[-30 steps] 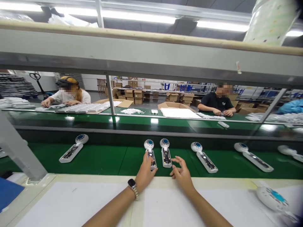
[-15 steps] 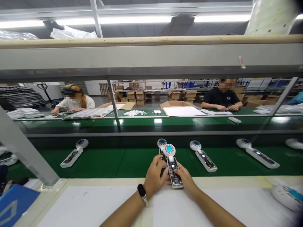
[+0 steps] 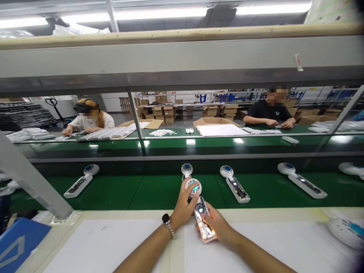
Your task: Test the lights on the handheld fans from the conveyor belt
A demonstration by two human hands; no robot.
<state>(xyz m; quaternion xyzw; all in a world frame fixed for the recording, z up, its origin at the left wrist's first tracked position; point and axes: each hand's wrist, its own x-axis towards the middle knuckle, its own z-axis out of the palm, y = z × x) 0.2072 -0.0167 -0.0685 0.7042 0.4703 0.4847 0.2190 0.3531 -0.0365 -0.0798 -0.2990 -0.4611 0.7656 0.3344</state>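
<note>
Over the near edge of the belt, both hands hold a white handheld device with a round head and an open handle that bares its circuit board. My left hand grips the round head, fingers over its lit blue centre. Around the handle, my right hand is closed, thumb on the board. An orange-white glow shines at the handle's lower end. Just behind the left fingers lies another such device, partly hidden. A watch is on my left wrist.
More devices lie on the green conveyor belt, including one at left and one at right. A blurred device sits on the bench at right. A slanted post and blue folder flank the left. Two people work across the line.
My left hand has moved from beside the circuit board onto the round head. The held device has come down and left, its lower end now glowing. Devices on the belt have shifted left.
</note>
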